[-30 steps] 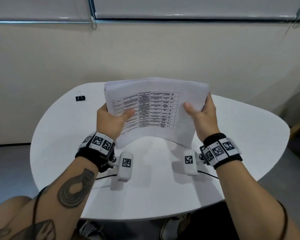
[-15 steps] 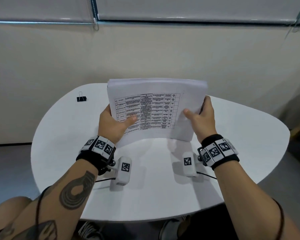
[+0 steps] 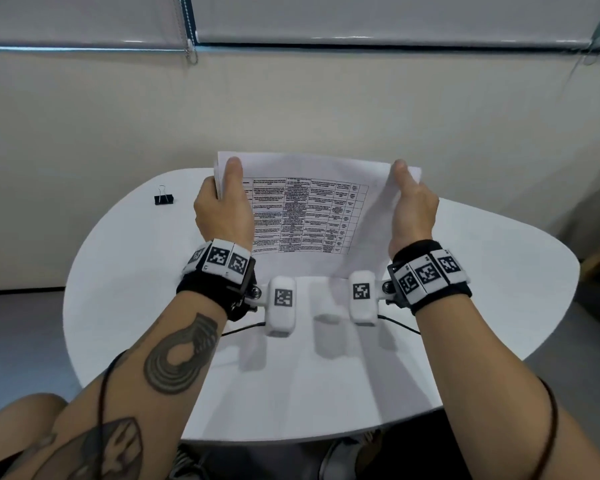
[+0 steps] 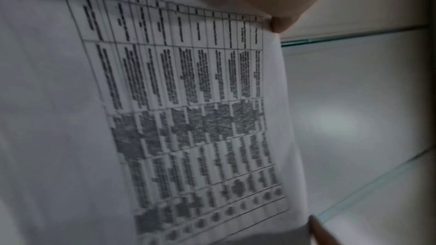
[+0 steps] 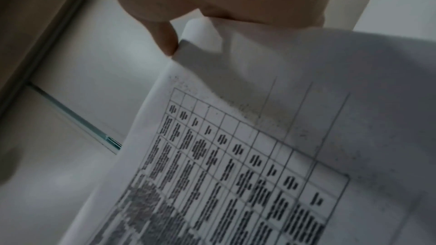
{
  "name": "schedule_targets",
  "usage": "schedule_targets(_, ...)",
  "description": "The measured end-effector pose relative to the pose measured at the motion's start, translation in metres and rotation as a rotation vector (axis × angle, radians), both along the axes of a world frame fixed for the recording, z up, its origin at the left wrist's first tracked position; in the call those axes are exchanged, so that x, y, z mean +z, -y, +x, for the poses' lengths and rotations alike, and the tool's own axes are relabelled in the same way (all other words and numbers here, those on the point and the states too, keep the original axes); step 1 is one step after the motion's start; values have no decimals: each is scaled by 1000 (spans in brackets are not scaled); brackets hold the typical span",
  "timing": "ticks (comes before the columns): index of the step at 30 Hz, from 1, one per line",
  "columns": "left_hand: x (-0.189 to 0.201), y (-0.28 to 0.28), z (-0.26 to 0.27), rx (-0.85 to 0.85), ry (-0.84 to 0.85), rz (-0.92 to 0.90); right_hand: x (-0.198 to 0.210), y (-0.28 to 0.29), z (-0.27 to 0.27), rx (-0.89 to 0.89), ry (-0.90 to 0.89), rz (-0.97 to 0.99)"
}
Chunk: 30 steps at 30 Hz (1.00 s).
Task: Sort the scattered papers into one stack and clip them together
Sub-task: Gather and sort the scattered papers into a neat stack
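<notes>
A: Where was the stack of white printed paper sheets point(image 3: 312, 216) at that moment?

B: Up off the white oval tabletop point(image 3: 125, 271), held roughly upright in front of the person, its lower edge near the surface; whether it touched, I could not tell. The top sheet carried a printed table.

A: And the hands?

B: The left hand point(image 3: 222, 216) held the stack's left edge, thumb on the near face, the fingers hidden behind. The right hand point(image 3: 413, 213) held the right edge the same way, thumb laid up along the near face. In the right wrist view the corner of the top sheet curled over beside a fingertip point(image 5: 165, 42).

A: How did you judge the paper would handle?

B: Light and limp. It bowed between the two hands, and loose sheets like these probably slide on each other, so the edges likely needed squaring against the tabletop. Holding both side edges suited that.

A: And the clip?

B: The small black binder clip with wire handles point(image 3: 163, 198) sat on the far left of the tabletop, well apart from the stack. I judged one hand should pinch the stack firmly near a corner while the other fetched it; a slack hold could let the sheets fan out.
</notes>
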<state>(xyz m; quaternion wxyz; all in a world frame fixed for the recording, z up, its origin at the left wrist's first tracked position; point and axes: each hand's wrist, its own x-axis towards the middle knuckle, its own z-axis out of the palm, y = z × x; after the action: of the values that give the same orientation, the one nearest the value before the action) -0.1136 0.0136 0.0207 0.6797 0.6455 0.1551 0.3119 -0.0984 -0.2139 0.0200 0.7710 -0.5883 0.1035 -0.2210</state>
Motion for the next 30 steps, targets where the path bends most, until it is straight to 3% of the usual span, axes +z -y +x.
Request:
schedule_targets(6,-40,-12,-15,-140,-8,283,-6,6,-12,116,19,-147)
schedule_targets(12,-34,-23,-19,-156,-25,390,-8,19,-14,115,65,-466)
schedule_targets(16,4,-18,-13,-129,66,198,-7,21,-15,71,137,-552)
schedule_targets(19,30,-14,5,-69,-30,57,-4,22,-19,54,219,-655)
schedule_targets(25,23,-10,11,7,-98,55,-8,28,-17,34,252,-840)
schedule_targets(30,4,-6,4,-7,12,-5,-12,29,-20,78,274,-917)
